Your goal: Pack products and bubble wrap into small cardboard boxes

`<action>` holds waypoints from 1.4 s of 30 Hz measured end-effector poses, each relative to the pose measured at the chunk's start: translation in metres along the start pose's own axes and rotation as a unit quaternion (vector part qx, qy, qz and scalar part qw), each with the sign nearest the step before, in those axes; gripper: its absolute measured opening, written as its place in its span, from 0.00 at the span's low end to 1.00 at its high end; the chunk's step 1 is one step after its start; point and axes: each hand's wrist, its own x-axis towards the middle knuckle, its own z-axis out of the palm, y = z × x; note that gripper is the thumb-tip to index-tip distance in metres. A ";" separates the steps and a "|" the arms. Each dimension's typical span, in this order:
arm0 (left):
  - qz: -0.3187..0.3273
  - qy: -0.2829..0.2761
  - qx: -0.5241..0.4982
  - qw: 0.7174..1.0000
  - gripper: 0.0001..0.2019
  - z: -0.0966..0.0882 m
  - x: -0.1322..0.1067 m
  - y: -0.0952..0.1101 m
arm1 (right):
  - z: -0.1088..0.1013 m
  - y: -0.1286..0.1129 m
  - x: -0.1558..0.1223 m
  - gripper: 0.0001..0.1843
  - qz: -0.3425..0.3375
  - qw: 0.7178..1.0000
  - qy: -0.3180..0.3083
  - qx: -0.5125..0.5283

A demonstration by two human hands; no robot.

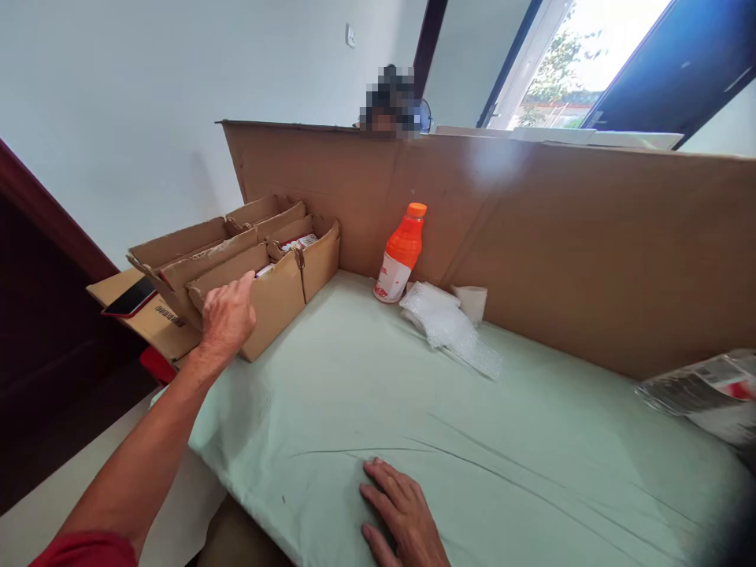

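Clock read from the middle of the table (354, 394), 12 being farthest from the wearer.

Item: divided cardboard box (275, 307), at 10 o'clock; packets (301, 242) lodged in its far compartment.
Item: left hand (227, 315), at 10 o'clock, fingers bent over the near box wall; whether anything is gripped cannot be told, the fingertips being hidden.
Item: right hand (405, 512), at 6 o'clock, spread on the cloth, nothing seen in it.
Item: orange bottle (402, 252), capped, at 12 o'clock; bubble wrap (442, 319) just beside it, towards 1.
Item: dark phone-like slab (131, 297), at 9 o'clock, on a cardboard flap.

Hazards, as judged: the thin wall could be bent or torn by a hard pull on its rim. The slab could be dislodged by a backward nudge of the box. The bottle could be toppled if the creased cloth were dragged by the right palm.
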 end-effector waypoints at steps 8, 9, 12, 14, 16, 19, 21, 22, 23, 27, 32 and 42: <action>0.089 0.045 -0.144 0.985 0.24 -0.007 -0.047 0.013 | 0.001 0.001 -0.003 0.16 0.037 0.998 0.050 0.001; 0.110 0.045 -0.170 0.978 0.23 -0.013 -0.057 0.016 | -0.001 0.002 -0.004 0.15 0.059 0.996 0.071 0.002; 0.196 0.014 -0.245 0.949 0.23 -0.038 -0.088 0.029 | -0.010 0.008 -0.008 0.17 0.128 0.982 0.140 0.002; 0.230 -0.006 -0.292 0.928 0.24 -0.053 -0.106 0.037 | -0.016 0.010 -0.009 0.19 0.173 0.971 0.164 0.012; 0.208 0.015 -0.330 0.921 0.25 -0.061 -0.122 0.043 | -0.021 0.011 -0.010 0.20 0.211 0.960 0.179 0.031; 0.074 0.131 -0.399 0.905 0.29 -0.051 -0.140 0.041 | -0.021 0.007 -0.011 0.25 0.236 0.955 0.169 0.056; -0.030 0.151 -0.466 0.871 0.33 -0.033 -0.151 0.036 | -0.018 0.004 -0.012 0.29 0.231 0.960 0.143 0.066; -0.076 0.121 -0.499 0.855 0.35 -0.022 -0.156 0.034 | -0.016 0.003 -0.012 0.30 0.227 0.963 0.130 0.070; -0.116 0.069 -0.528 0.838 0.36 -0.011 -0.160 0.032 | -0.015 0.001 -0.013 0.31 0.223 0.964 0.121 0.074; -0.247 -0.139 -0.579 0.765 0.34 0.025 -0.180 0.035 | -0.014 -0.004 -0.012 0.34 0.222 0.966 0.091 0.092; -0.277 -0.198 -0.596 0.727 0.29 0.048 -0.185 0.055 | -0.027 0.003 -0.006 0.35 0.239 0.956 0.093 0.141; -0.183 -0.212 -0.618 0.734 0.26 0.111 -0.126 0.131 | -0.084 0.071 0.013 0.30 0.313 0.918 0.100 0.221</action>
